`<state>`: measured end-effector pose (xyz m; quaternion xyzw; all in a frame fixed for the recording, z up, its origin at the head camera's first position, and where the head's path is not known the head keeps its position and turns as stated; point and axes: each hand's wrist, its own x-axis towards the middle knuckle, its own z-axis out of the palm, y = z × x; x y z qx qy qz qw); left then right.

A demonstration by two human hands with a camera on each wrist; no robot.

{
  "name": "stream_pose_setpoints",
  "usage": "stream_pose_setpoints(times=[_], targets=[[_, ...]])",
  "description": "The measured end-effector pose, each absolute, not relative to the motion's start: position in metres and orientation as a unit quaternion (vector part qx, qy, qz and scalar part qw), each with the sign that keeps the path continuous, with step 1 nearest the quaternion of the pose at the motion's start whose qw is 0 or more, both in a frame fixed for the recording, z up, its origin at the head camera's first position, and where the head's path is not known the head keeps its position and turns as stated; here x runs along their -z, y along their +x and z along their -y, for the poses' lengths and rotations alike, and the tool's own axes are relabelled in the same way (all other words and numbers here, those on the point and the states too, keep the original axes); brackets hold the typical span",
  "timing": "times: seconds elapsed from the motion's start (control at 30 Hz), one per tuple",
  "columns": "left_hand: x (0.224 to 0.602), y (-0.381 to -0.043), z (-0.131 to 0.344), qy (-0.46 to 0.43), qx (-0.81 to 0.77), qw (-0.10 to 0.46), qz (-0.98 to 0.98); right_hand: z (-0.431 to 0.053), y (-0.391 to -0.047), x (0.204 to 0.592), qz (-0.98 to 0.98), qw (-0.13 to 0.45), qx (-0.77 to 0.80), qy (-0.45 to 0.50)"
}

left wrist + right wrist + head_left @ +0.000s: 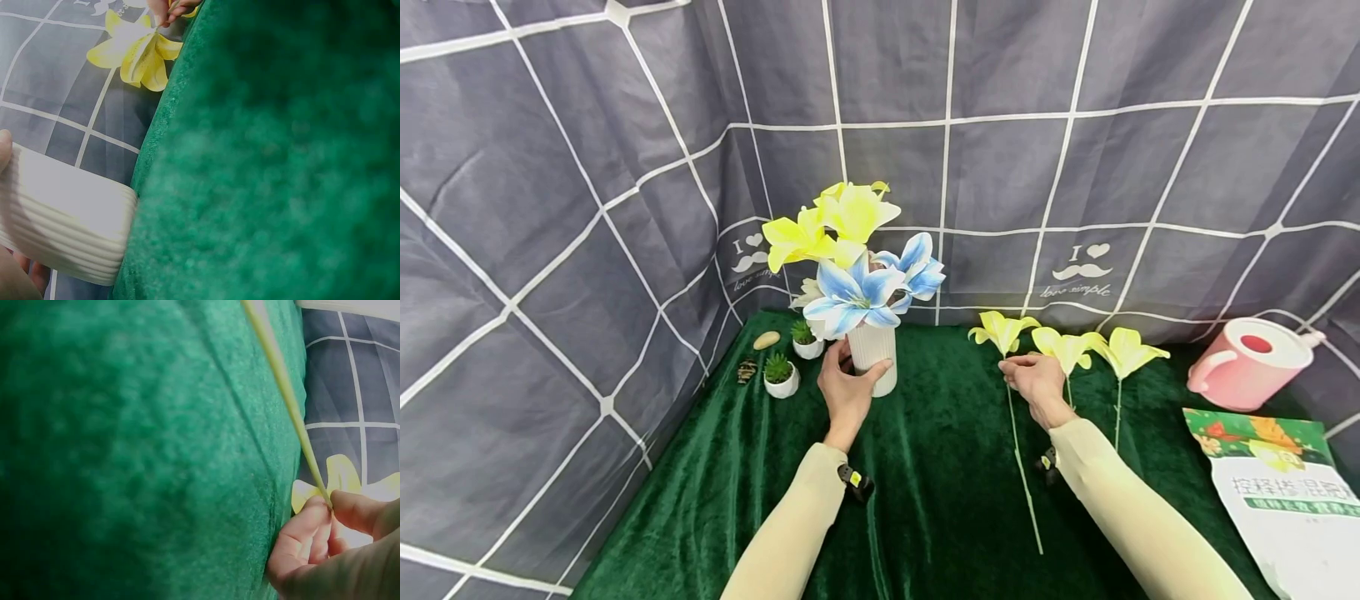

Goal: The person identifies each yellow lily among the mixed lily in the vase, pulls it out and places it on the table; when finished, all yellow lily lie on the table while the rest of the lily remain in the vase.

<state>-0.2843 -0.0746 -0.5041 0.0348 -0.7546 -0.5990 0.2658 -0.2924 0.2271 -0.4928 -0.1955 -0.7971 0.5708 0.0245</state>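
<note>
My left hand grips a white ribbed vase, thumb on its front and fingers round its left side. In the left wrist view the vase stands on the green cloth. Blue-and-white lilies and yellow lilies fill its top. With thumb and fingertips my right hand pinches the stem of a yellow artificial lily just below the bloom; its long stem slants toward the front. Two more yellow lilies lie to the right of that hand.
Two small potted succulents stand left of the vase, near a tan stone and a small brown bundle. At right are a pink watering can and a white-and-green bag. Grey gridded curtain hangs behind.
</note>
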Motion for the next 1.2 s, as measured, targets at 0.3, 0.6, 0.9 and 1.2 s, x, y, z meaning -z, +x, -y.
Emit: stream_pose_setpoints(times=[0.3,0.6,0.9,1.2], targets=[[0.507,-0.284,0.075,0.042,0.603,0.254,0.755,-0.228,-0.286,0.494,0.799,0.032,-0.568,-0.195],[0.510,-0.284,0.076,0.042,0.602,0.256,0.755,-0.225,-0.281,0.493,0.814,0.045,-0.544,-0.200],[0.509,-0.283,0.075,0.039,0.603,0.257,0.755,-0.225,-0.267,0.484,0.874,0.062,-0.454,-0.164],[0.505,-0.283,0.075,0.032,0.601,0.263,0.754,-0.218,-0.238,0.430,0.880,0.118,-0.440,-0.132]])
